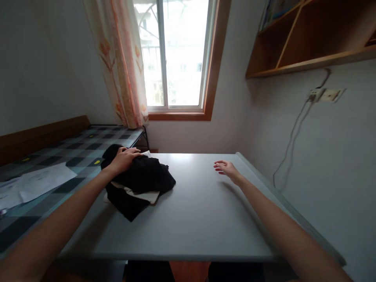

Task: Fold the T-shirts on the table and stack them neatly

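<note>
A heap of folded black clothes (pixel 147 174) with cream-white cloth showing between its layers lies on the left part of the white table (pixel 199 223). My left hand (pixel 127 158) rests on top of the heap at its upper left, fingers stretched over the fabric; its fingertips touch the cloth. Off to the right, my right hand (pixel 226 169) hovers above the tabletop with its fingers apart and nothing in them. It casts a soft shadow on the surface and is well away from the clothes.
Left of the table is a bed with a checked cover (pixel 79 156), papers (pixel 38 184) lying on it. A window (pixel 182 58) and a flowered curtain (pixel 123 66) are behind. On the right wall are a wooden shelf (pixel 305 58) and a socket with a hanging cable (pixel 289 143).
</note>
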Demonstrator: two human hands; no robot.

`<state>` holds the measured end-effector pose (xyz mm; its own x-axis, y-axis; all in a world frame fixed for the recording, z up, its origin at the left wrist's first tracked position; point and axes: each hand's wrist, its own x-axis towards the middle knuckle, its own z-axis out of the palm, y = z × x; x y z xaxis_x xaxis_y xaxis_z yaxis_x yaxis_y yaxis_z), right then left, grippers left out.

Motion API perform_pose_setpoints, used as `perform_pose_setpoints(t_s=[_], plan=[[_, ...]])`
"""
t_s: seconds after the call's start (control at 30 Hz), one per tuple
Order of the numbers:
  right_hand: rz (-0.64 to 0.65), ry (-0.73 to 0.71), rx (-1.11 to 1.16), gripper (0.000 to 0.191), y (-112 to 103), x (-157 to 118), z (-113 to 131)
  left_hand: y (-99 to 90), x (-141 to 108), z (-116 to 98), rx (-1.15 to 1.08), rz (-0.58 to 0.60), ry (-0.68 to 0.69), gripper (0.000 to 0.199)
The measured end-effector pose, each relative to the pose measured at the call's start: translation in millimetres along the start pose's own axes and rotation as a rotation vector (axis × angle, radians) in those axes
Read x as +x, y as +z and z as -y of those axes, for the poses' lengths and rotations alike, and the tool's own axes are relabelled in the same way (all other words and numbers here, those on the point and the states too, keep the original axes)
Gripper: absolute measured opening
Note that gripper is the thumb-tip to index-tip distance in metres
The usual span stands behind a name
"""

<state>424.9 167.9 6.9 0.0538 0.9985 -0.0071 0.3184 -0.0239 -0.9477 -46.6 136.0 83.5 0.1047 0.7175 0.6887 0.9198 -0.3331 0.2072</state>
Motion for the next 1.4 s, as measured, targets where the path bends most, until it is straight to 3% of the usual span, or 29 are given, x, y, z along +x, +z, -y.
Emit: perform_pose_setpoints(t_s=[0.1,0.17,0.23,0.33,0.4,0.43,0.57,0.73,0.87,0.97,1.07,1.2,1.4], plan=[[0.044,-0.005,-0.024,0.012,9,4,-11,12.7,2,9,0.039,0.225,0.023,0.029],[0.025,-0.038,-0.049,0.012,13,7,-18,8.1,10,7,0.102,0.373,-0.002,0.032],[-0.018,-0.084,-0.079,0.013,14,11,-27,1.1,17,-5,0.161,0.434,-0.058,0.038],[-0.084,-0.138,-0.113,0.015,14,15,-40,-3.1,18,-40,0.211,0.271,-0.056,0.042],[-0.136,-0.178,-0.154,0.018,14,16,-47,0.8,12,-71,0.196,0.144,0.075,0.044],[-0.164,-0.202,-0.184,0.02,14,15,-50,4.7,8,-86,0.17,0.144,0.174,0.045],[-0.232,-0.262,-0.282,0.026,16,12,-56,33.9,-12,-139,0.138,0.19,0.437,0.038],[-0.237,-0.284,-0.366,0.028,13,9,-60,102.8,-38,-177,0.023,0.356,0.519,0.029],[-0.274,-0.303,-0.62,0.03,2,7,-67,158.8,-58,-185,-0.055,0.417,0.389,0.035],[-0.28,-0.292,-0.822,0.033,-4,6,-72,178.5,-69,-182,-0.069,0.42,0.275,0.042],[-0.248,-0.188,-0.957,0.046,-4,5,-74,180.4,-76,-180,-0.083,0.436,0.229,0.045],[-0.164,-0.05,-1.04,0.068,1,5,-72,175.6,-80,-181,-0.096,0.555,0.225,0.055],[-0.071,0.006,-1.072,0.07,2,3,-70,173.5,-79,-180,-0.102,0.623,0.223,0.061]])
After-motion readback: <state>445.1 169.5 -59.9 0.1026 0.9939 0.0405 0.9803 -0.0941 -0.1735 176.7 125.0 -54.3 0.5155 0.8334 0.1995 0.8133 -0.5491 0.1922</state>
